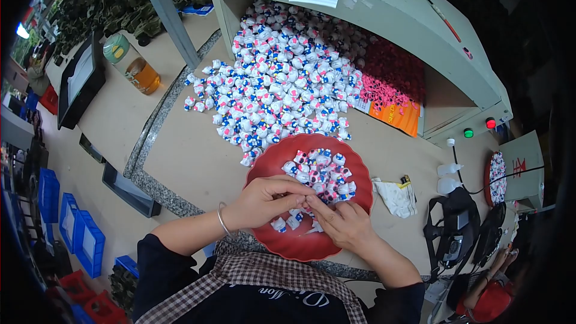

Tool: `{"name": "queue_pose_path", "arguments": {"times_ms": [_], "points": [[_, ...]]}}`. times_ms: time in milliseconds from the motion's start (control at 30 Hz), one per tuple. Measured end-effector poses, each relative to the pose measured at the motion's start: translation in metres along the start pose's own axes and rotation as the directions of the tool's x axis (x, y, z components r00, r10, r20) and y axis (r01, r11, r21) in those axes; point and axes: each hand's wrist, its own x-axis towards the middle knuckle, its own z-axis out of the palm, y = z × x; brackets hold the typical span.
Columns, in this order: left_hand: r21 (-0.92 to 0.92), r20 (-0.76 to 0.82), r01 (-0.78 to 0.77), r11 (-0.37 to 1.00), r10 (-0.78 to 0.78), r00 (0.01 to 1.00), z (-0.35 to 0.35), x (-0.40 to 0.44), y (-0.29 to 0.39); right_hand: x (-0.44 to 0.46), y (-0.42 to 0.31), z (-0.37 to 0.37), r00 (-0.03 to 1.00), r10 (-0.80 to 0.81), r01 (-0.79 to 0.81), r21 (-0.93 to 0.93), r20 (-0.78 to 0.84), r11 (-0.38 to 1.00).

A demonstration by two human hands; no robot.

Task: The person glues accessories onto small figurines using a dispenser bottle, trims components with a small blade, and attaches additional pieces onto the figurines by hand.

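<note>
My left hand (271, 200), with a bangle at its wrist, and my right hand (346, 223) meet fingertip to fingertip over a red scalloped bowl (264, 169). Both are closed in a pinch; whatever sits between the fingers is hidden or too small to name. Inside the bowl lie small white, blue and pink figurines (321, 174), some just beyond my fingers and a few below them. Behind the bowl a large heap of similar figurines (282, 84) spreads out from under the shelf.
A pile of small pink parts (390, 75) lies beside an orange packet (396, 119) under the grey hood (384, 0). At right are a crumpled white pouch (396, 197) and a black strapped device (453, 231). A drink bottle (132, 65) stands left. Another person (492, 291) sits at lower right.
</note>
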Motion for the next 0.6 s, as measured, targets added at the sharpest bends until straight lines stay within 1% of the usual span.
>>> {"name": "queue_pose_path", "arguments": {"times_ms": [67,167,267,367,400,467,567,600], "points": [[-0.020,-0.009,0.017,1.000,-0.017,1.000,0.001,-0.001,0.000,-0.002,0.001,0.002,1.000,0.001,-0.002,0.035,0.006,0.999],[-0.002,-0.005,-0.019,1.000,0.019,1.000,0.000,-0.001,-0.001,-0.002,0.002,0.001,1.000,0.006,-0.007,0.074,0.020,0.997],[-0.006,0.001,-0.007,1.000,0.007,1.000,-0.001,-0.001,-0.001,-0.002,0.002,0.001,0.999,0.011,-0.015,0.106,0.034,0.994],[0.083,-0.001,-0.053,0.995,0.054,0.999,-0.001,-0.001,0.003,-0.002,0.002,-0.001,0.998,0.008,-0.015,0.126,0.058,0.992],[0.196,0.027,-0.109,0.974,0.106,0.994,-0.002,-0.001,0.006,-0.002,0.002,-0.002,0.998,0.005,-0.014,0.130,0.067,0.991],[0.406,0.100,-0.221,0.887,0.198,0.975,-0.007,0.001,0.011,0.000,0.003,-0.006,0.998,-0.008,-0.001,0.152,0.058,0.988],[0.552,0.213,-0.377,0.744,0.311,0.926,-0.013,0.004,0.018,0.004,0.003,-0.012,0.998,-0.039,0.030,0.188,0.043,0.982],[0.568,0.253,-0.397,0.721,0.306,0.918,-0.015,0.005,0.020,0.005,0.004,-0.014,0.998,-0.052,0.043,0.199,0.038,0.979]]}}
